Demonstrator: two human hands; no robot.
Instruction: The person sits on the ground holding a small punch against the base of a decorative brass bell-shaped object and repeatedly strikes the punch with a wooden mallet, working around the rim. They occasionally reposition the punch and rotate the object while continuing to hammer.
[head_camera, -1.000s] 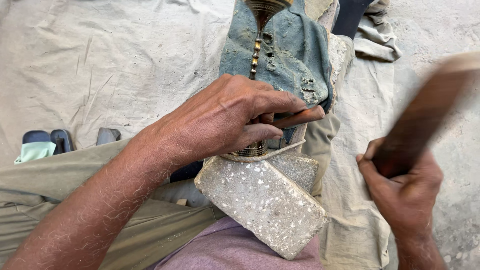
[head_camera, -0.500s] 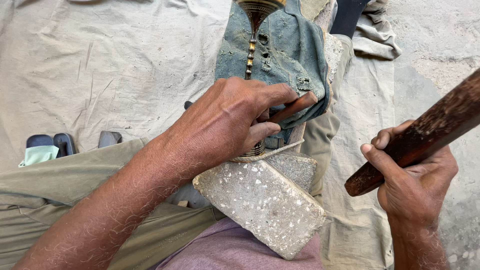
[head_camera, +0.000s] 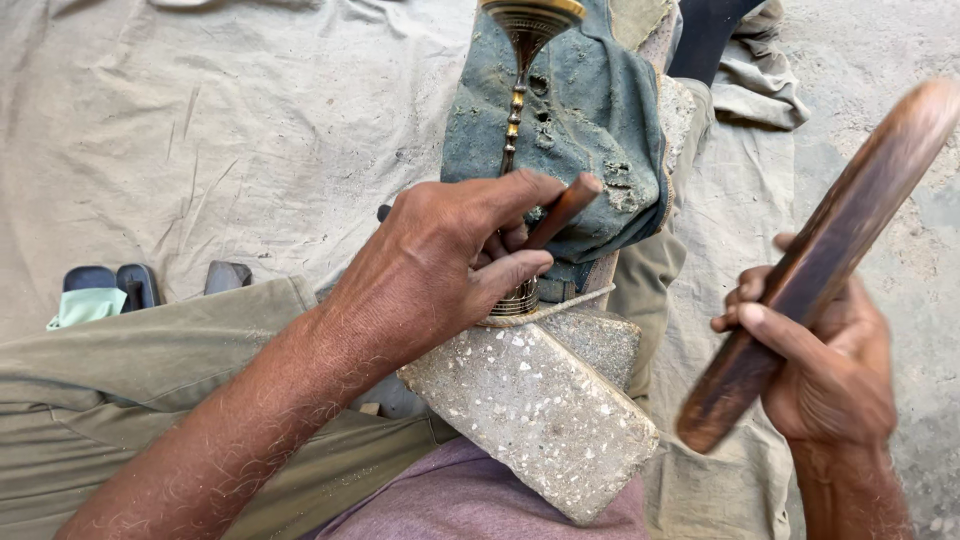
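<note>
Wooden mallet (head_camera: 815, 265) in right hand (head_camera: 830, 370)

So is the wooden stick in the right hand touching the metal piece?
Apart. The head view shows the wooden stick raised in the right hand, with cloth between it and the metal piece.

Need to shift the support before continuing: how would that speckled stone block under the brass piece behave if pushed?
The speckled stone block looks thick and solid, so probably heavy and stiff. Its flat faces and square edges suggest it would slide rather than roll. It lies tilted across the lap beneath the left hand, so it could slip.
</note>
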